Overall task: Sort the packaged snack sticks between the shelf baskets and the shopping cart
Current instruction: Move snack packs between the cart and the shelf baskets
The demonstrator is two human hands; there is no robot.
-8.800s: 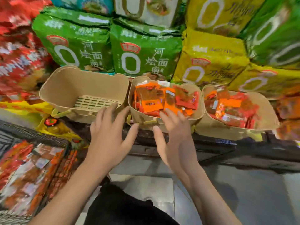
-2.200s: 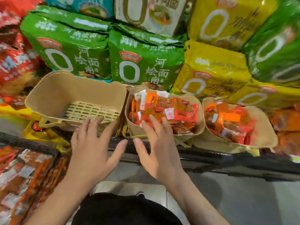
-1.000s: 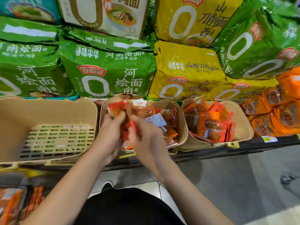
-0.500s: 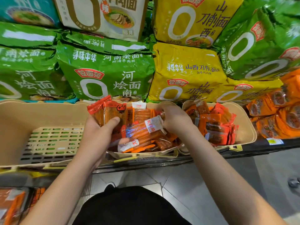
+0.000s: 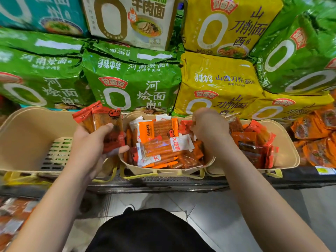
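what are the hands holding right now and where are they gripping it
The left hand grips a few red snack packs by their lower half. The right hand pinches a red pack in the middle basket by its edge.

At nine o'clock the left basket (image 5: 27, 135) lies open for my fingers. At twelve, noodle bags (image 5: 132, 84) wall the back; the middle basket (image 5: 163, 171) is crammed with snack sticks (image 5: 163, 148).

Dark shelf (image 5: 163, 184) carries three beige baskets (image 5: 27, 131) side by side, noodle bags (image 5: 131, 84) stacked behind.
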